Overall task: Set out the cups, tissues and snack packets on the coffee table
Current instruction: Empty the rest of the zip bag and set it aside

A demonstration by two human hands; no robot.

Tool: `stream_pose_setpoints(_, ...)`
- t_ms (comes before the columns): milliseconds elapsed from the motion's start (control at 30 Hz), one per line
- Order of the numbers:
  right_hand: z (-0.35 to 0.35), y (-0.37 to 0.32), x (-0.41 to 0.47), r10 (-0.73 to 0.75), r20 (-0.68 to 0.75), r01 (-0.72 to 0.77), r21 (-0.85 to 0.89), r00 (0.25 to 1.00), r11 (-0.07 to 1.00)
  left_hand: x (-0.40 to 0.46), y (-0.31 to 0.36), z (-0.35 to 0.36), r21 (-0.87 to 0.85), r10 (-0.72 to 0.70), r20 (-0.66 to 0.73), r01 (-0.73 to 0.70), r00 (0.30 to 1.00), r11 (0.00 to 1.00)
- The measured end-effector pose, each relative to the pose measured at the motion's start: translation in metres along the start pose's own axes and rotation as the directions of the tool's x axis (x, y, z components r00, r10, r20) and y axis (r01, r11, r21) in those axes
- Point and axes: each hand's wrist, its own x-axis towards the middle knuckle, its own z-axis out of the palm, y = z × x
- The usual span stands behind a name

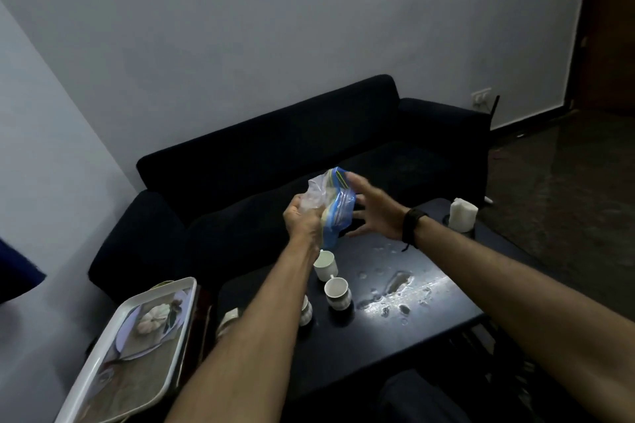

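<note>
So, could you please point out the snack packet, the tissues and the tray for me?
snack packet [338, 213]: head view, on its blue printed side between the hands.
tissues [462, 215]: head view, on the white stack's front face.
tray [156, 288]: head view, on its white far rim.

Both arms stretched forward, raised. Left hand [304, 218] fisted, gripping something. Right hand [372, 211] open beside it, fingers spread, band on wrist.

Open stretch across the right half of the dark coffee table [429, 316] (smudged, glossy). Blocked on the left by white cups [338, 292] standing close together. Tissue stack [462, 215] at the far right corner. Tray [144, 347] just beside the left edge.
</note>
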Motion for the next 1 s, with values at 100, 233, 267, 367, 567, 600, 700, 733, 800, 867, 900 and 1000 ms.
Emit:
stream_pose_setpoints(100,-0.003,0.011,-0.015,-0.128,0.079,0.141,-0.192,0.989,0.971,-0.010,-0.011,0.031,-0.039,-0.051,0.121,0.056,0.991,0.998)
stream_pose_setpoints(233,-0.051,0.022,-0.035,-0.161,0.039,0.162,-0.440,0.986,0.883,-0.026,-0.033,0.064,0.057,-0.257,0.385,0.255,0.887,0.965)
stream_pose_setpoints(267,-0.070,0.026,-0.039,-0.178,-0.018,0.141,-0.538,0.984,0.831,-0.029,-0.041,0.070,0.129,-0.308,0.463,0.280,0.831,0.951)
stream_pose_setpoints(367,-0.126,0.041,-0.065,-0.228,-0.186,0.030,-0.711,0.956,0.703,-0.046,-0.066,0.090,0.394,-0.459,0.639,0.250,0.617,0.885)
stream_pose_setpoints(567,-0.231,0.087,-0.150,-0.123,-0.537,-0.248,-0.565,0.835,0.787,-0.099,-0.125,0.138,0.703,-0.653,0.648,0.022,0.392,0.711)
stream_pose_setpoints(600,-0.249,0.098,-0.164,-0.106,-0.588,-0.287,-0.534,0.802,0.795,-0.106,-0.138,0.144,0.732,-0.674,0.634,-0.014,0.378,0.681)
stream_pose_setpoints(700,-0.283,0.126,-0.212,0.009,-0.694,-0.438,-0.445,0.720,0.781,-0.130,-0.175,0.161,0.768,-0.704,0.633,-0.149,0.322,0.622)
stream_pose_setpoints(733,-0.292,0.137,-0.228,0.070,-0.721,-0.493,-0.395,0.689,0.775,-0.137,-0.189,0.166,0.761,-0.702,0.647,-0.195,0.298,0.618)
stream_pose_setpoints(800,-0.315,0.167,-0.252,0.181,-0.756,-0.574,-0.294,0.629,0.764,-0.146,-0.221,0.174,0.736,-0.696,0.675,-0.278,0.243,0.617)
stream_pose_setpoints(867,-0.331,0.200,-0.270,0.275,-0.767,-0.644,-0.226,0.580,0.731,-0.156,-0.242,0.180,0.729,-0.716,0.668,-0.368,0.202,0.577)
stream_pose_setpoints(900,-0.337,0.217,-0.275,0.311,-0.763,-0.673,-0.211,0.566,0.709,-0.160,-0.251,0.181,0.727,-0.719,0.666,-0.387,0.198,0.567)
stream_pose_setpoints(1000,-0.340,0.269,-0.280,0.365,-0.771,-0.774,-0.247,0.521,0.583,-0.166,-0.281,0.183,0.750,-0.754,0.634,-0.372,0.169,0.547)
